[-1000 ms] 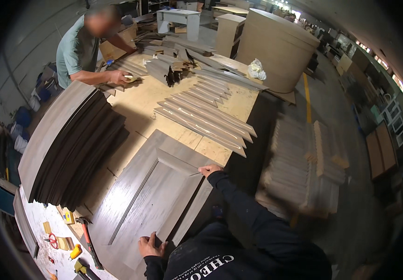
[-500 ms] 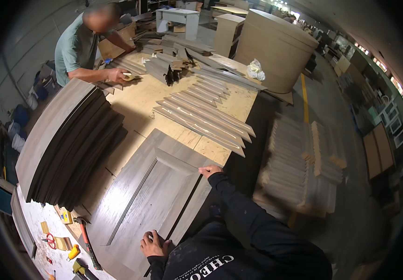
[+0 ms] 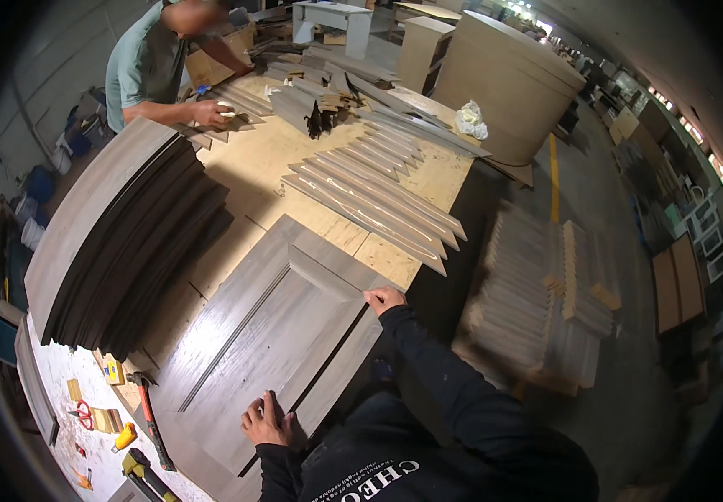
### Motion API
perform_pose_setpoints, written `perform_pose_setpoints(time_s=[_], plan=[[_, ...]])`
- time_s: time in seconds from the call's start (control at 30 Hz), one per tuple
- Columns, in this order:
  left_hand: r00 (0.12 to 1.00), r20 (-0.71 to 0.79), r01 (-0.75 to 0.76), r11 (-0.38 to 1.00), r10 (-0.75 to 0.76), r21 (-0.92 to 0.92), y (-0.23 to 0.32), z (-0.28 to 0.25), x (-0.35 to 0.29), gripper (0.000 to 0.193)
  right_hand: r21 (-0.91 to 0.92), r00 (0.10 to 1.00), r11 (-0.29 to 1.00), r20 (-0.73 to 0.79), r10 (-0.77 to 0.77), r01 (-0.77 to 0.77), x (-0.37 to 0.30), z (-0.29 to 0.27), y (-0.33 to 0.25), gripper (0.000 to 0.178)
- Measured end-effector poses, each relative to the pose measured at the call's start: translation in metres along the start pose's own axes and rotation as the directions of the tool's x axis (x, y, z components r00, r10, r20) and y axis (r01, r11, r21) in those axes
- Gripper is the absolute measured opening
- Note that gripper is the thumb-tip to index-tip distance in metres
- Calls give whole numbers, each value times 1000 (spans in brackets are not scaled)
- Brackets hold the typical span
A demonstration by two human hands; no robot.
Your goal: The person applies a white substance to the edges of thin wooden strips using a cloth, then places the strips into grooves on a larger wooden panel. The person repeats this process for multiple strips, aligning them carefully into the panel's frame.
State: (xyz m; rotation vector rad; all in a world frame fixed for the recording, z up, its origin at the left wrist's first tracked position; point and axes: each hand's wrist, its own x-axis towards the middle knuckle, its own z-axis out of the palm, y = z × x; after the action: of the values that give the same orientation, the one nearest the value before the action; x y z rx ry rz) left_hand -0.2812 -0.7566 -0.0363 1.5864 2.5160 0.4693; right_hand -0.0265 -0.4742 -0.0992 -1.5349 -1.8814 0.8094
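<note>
A grey wood-grain panel (image 3: 248,335) with raised moulding lies flat at the near edge of the workbench. Along its right side runs a moulding strip (image 3: 328,335) bordered by a long dark gap. My right hand (image 3: 385,299) pinches the strip's far end near the panel's upper right corner. My left hand (image 3: 271,422) rests lower on the panel, its bent fingers apart and its thumb beside the dark gap. What lies under the left palm is hidden.
A tall stack of grey boards (image 3: 127,243) stands left, near a hammer (image 3: 152,422), scissors (image 3: 84,414) and pliers (image 3: 145,475). Mitred strips (image 3: 378,213) bearing glossy lines lie beyond. A co-worker's hand (image 3: 211,115) works at the far left; stacked strips (image 3: 520,309) sit right.
The view has shifted slightly. My left hand has moved a little away from me over the panel, with a finger reaching further out. My right hand keeps its grip at the corner.
</note>
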Motion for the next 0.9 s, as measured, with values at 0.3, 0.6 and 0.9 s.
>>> perform_pose_setpoints(time_s=[0.3,0.6,0.9], plan=[[993,-68,-111,955,96,-275,-22,12,7,53,93,998,994,-26,-57,60,-2,-2,4,17],[990,-73,-133,972,121,-194,-15,9,2,55,89,1000,996,24,8,-10,-1,-1,3,20],[976,-98,-208,962,193,-177,-13,24,1,56,48,996,995,-31,-81,83,-3,-1,21,19]])
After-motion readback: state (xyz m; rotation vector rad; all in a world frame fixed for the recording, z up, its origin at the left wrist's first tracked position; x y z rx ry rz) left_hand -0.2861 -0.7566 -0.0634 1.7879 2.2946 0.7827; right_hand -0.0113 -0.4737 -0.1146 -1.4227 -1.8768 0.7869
